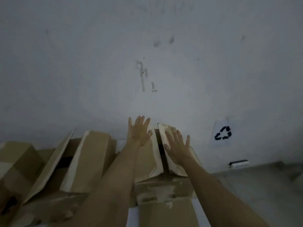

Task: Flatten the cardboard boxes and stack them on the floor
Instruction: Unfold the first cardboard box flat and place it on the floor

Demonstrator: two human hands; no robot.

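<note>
Fingers (148, 122) of your left hand (139, 131) are straight and spread wide, laid flat on the left top flap (150, 154) of the brown cardboard box (164, 190) in front of you; the fingertips reach past the flap's far edge toward the wall. Your right hand (177, 147) is just as flat and splayed, palm down on the right top flap (165, 130), thumb near the dark gap between the two flaps. Neither hand curls round or pinches anything. That box stands close against the pale grey scuffed wall (147, 54), its near face showing torn patches of pale tape. To its left sits a second brown cardboard box with raised flaps (91, 159), open, with a dark interior between the flaps, and a third brown cardboard box (18, 163) lies at the far left edge, blurred. On the wall to your right hangs a white sheet with a black recycling symbol (223, 133), and lower down a white power strip (239, 164) sits where the wall meets the grey floor (262, 185)
</note>
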